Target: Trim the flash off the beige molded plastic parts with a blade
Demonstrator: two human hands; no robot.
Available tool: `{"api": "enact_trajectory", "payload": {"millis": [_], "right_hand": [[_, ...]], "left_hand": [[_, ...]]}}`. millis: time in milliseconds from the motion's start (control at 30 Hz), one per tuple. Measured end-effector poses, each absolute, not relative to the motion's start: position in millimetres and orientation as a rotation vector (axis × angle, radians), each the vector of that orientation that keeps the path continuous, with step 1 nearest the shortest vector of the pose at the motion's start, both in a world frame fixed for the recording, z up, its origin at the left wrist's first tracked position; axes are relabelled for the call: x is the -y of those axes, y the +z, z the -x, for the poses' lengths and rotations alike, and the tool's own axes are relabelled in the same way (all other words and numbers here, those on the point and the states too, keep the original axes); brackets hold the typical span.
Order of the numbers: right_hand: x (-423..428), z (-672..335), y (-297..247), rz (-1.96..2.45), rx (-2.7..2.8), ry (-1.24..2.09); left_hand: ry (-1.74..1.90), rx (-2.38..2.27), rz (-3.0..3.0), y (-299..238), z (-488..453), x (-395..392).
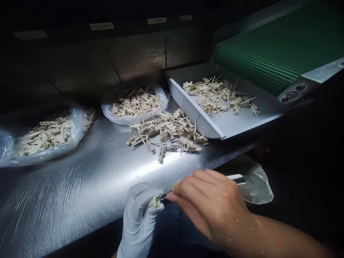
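My left hand (142, 211), in a white glove, is closed on a small cream plastic part (156, 201), pinched between thumb and fingertips. My bare right hand (212, 200) is wrapped round a slim tool whose shiny metal handle end (237, 179) sticks out behind the hand. The tool's dark, narrow tip meets or nearly meets the part; its exact shape is too small to tell. Both hands are just off the front edge of the metal table (88, 186). Beyond them lies a loose pile of similar cream parts (172, 129), some with thin sticks attached.
Two clear plastic bags of cream parts stand open, one at the left (76, 125) and one behind the pile (120, 117). A white tray (228, 129) holds more parts below a green conveyor belt (268, 53). Another clear bag (259, 184) hangs beyond my right hand.
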State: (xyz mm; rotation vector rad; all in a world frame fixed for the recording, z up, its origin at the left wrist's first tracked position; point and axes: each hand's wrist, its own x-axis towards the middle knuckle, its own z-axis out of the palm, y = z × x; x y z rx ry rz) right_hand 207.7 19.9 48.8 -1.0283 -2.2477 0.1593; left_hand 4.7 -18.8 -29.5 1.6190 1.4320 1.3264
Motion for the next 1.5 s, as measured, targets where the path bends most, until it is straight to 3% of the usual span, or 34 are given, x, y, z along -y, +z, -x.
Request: {"api": "enact_trajectory", "payload": {"millis": [267,633,833,1100,1167,1300,1500], "right_hand": [[-15.3,-205.1,7.5,1.019,1.878,0.58],[-17.6,-204.4,8.8,0.931,1.927,0.41],[-18.8,-208.9,10.0,0.945,1.919,0.637],[-19.7,-203.9,-3.2,1.05,1.736,1.196],[-21.3,-203.0,-11.8,1.096,1.723,1.148],[-24.4,-205.1,-17.7,1.174,1.673,0.69],[-24.4,-211.7,-0.4,0.69,1.925,0.389]], "left_hand": [[1.16,-1.288,-1.491,-33.3,0.3,16.2],[1.202,-1.222,-1.517,-30.6,0.6,11.9],[1.117,-1.148,-1.359,-20.6,-4.2,8.2],[0.968,-1.009,-1.223,-14.3,-8.0,-1.5],[1.01,-1.056,-1.348,-19.2,-6.4,-1.4],[1.246,-1.185,-1.73,-30.1,-2.3,-1.7],[1.276,-1.235,-1.951,-33.7,0.6,-1.9]]}}
